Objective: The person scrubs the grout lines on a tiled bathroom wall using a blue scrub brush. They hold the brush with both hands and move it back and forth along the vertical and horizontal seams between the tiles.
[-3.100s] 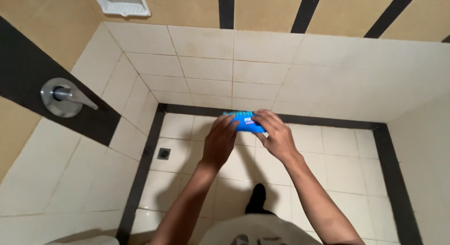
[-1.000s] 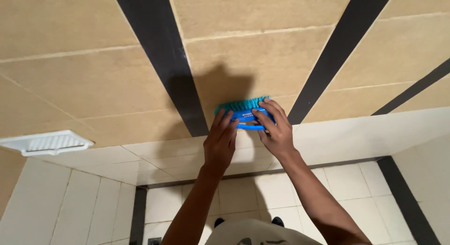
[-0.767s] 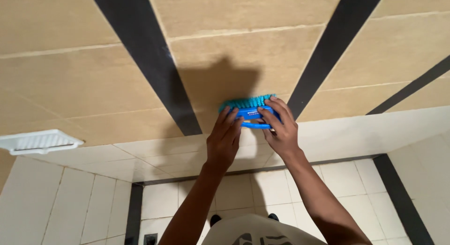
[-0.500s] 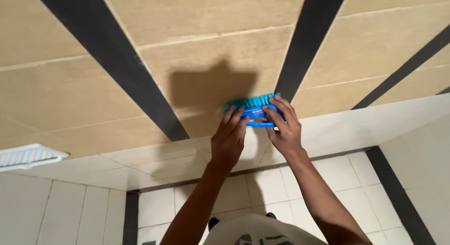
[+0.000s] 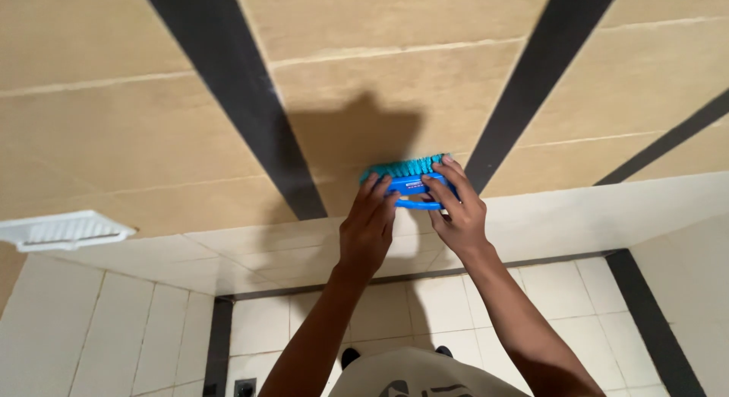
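blue plastic, with teal bristles along its upper edge, makes up the scrub brush [image 5: 408,183], which is pressed bristle-first against a beige wall tile [image 5: 364,101] near the bottom of the beige band, between two slanting black stripes [image 5: 228,101]. the left hand [image 5: 368,234] holds the brush's left end, its fingers curled over the blue back, so its grip is closed on the brush. the right hand [image 5: 456,211] holds the right end, fingertips laid across the top and the handle loop, its grip likewise closed on the brush. both forearms rise from the bottom of the view and meet at the brush. a dark shadow of the hands [image 5: 357,139] falls on the tile just above and to the left of the brush. just below the hands the beige tiles give way to a band of white wall tiles [image 5: 577,215], and under that lies the white tiled floor [image 5: 562,291] edged by a dark border [image 5: 653,321]. at the far left a white soap dish [image 5: 64,230] juts from the wall, well apart from the hands. the person's pale shirt [image 5: 410,374] fills the bottom edge.
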